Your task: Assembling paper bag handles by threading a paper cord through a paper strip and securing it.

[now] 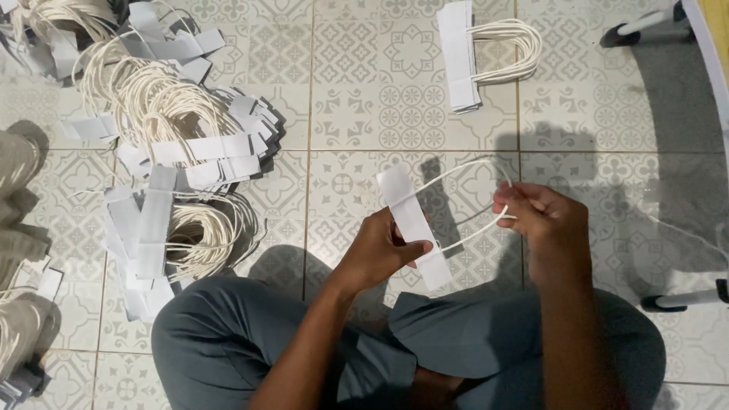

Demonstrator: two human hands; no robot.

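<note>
Left hand: left hand is closed on the white paper strip, thumb across the face of the strip near its lower half, fingers behind.
Right hand: right hand pinches the cream cord loop at its 3 o'clock end, fingertips drawn together on the cord.
Where the piece is: the strip with its cord, a paper-bag handle, is held in the air over the patterned tile floor, just above the crossed knees in grey trousers; the strip runs from 11 o'clock to 5 o'clock, and the cord arcs off it toward 3 o'clock.
Handling: it looks very light. The strip probably creases easily and is floppy at the ends, and the cord looks limp, so it likely keeps its loop only when stretched.
Where to hold: the flat middle of the strip seems the safest grip, plus the far bend of the cord.
Finished stack: a neat bundle of handles lies at 12 o'clock, well apart from the hands.
Loose supply: a big untidy heap of handles spreads from 9 to 11 o'clock.
Edge: white frame legs stand at 3 o'clock.
</note>
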